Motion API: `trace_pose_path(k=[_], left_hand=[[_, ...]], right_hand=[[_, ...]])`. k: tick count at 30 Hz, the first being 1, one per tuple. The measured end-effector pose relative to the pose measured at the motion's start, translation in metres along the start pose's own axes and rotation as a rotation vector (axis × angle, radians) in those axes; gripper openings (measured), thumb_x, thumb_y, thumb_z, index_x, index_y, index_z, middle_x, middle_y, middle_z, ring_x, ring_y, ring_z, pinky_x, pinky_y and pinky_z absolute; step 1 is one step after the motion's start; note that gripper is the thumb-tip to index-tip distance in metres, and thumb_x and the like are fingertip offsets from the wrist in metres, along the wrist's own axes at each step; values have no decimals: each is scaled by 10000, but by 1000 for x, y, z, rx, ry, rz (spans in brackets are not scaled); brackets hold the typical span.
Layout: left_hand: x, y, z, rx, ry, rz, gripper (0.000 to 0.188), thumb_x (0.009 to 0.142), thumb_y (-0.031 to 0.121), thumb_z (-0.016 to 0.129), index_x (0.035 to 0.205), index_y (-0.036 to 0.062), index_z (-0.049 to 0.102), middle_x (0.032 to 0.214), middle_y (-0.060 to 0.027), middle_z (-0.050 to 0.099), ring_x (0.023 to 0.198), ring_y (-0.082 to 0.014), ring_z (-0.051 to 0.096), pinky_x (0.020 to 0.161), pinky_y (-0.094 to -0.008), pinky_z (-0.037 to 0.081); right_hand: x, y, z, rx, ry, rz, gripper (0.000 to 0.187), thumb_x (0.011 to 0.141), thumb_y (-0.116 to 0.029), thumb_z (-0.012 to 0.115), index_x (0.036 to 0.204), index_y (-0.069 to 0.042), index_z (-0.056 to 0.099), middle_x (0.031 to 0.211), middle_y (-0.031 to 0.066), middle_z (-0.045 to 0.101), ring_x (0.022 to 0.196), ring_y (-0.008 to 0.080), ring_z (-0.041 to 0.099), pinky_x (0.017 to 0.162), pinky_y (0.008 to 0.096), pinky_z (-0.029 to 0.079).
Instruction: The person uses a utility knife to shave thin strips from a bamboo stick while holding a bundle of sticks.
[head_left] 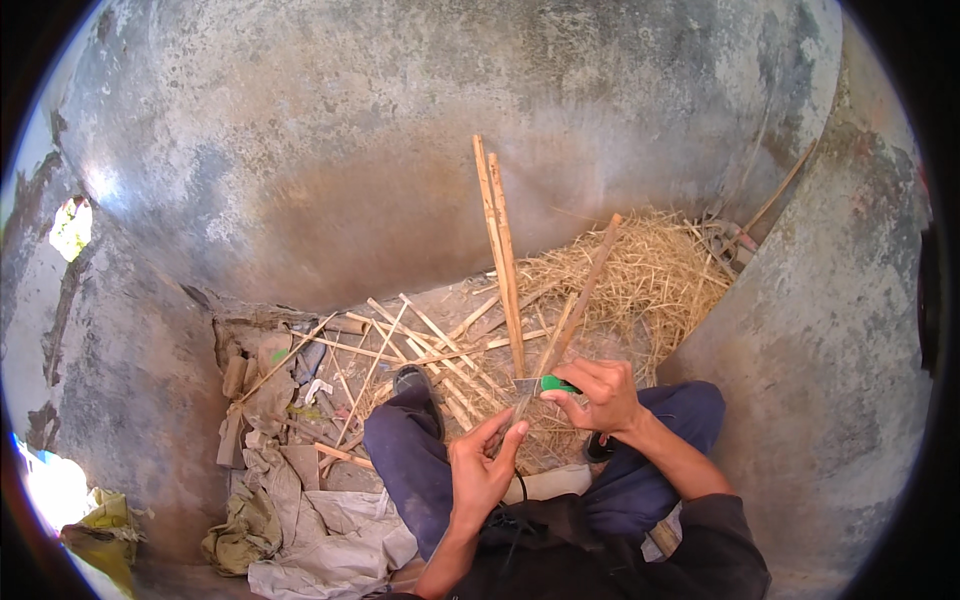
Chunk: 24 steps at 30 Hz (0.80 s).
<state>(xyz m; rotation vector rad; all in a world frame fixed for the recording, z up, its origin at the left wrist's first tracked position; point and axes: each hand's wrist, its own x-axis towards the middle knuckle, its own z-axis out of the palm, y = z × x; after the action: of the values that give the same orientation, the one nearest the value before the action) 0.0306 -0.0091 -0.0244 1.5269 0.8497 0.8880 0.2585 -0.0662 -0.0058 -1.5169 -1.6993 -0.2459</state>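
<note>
My right hand (602,396) is closed around a green-handled utility knife (558,384), its thin blade pointing left. My left hand (482,468) pinches the near end of a wooden stick (588,280) between thumb and fingers. From there the stick slants up and away to the right, passing by the blade; a narrower pale strip (556,333) runs along its left side. Whether the blade touches the wood, I cannot tell. Just beyond the knife, two long peeled sticks (503,250) stand upright against the wall.
Several pale sticks (440,350) lie crossed on the floor ahead. Dry straw (640,280) is heaped at the right by the worn grey wall (400,150). Crumpled cloth sacks (330,540) and wood scraps (232,430) are at the left. My bent knees (400,455) flank the work.
</note>
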Motion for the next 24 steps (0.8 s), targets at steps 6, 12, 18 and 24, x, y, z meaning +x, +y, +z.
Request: trace_pose_path(k=[6, 12, 18, 24], left_hand=[[-28, 7, -19, 151, -133, -110, 280, 1071, 144, 754, 1264, -57, 785, 842, -82, 776, 763, -61, 695, 662, -242, 531], [-3, 4, -25, 215, -168, -88, 311, 1182, 159, 540, 1225, -38, 776, 717, -7, 661, 575, -60, 585, 524, -268, 439], [9, 6, -18, 270, -201, -38, 310, 1196, 176, 495, 1094, -21, 711, 672, -9, 538, 573, -98, 483, 553, -320, 418], [10, 32, -5, 354, -157, 38, 234, 1160, 189, 586, 1124, -3, 716, 688, -203, 603, 612, -349, 626, 629, -450, 477]], right_hand=[[27, 90, -50, -165, 324, 438, 332, 1080, -371, 713, 1050, -59, 823, 720, 107, 721, 583, 246, 675, 557, 384, 497], [21, 66, -51, -76, 129, 438, 329, 1087, -367, 707, 1074, -54, 807, 685, 102, 681, 550, 212, 606, 542, 385, 437], [3, 24, -15, 92, 114, 220, 286, 1027, -343, 784, 1037, -58, 793, 738, 93, 702, 593, 247, 676, 564, 379, 505], [-2, -11, -2, 54, -10, 98, 277, 944, -310, 858, 1000, -51, 778, 856, 98, 760, 674, 293, 741, 577, 386, 551]])
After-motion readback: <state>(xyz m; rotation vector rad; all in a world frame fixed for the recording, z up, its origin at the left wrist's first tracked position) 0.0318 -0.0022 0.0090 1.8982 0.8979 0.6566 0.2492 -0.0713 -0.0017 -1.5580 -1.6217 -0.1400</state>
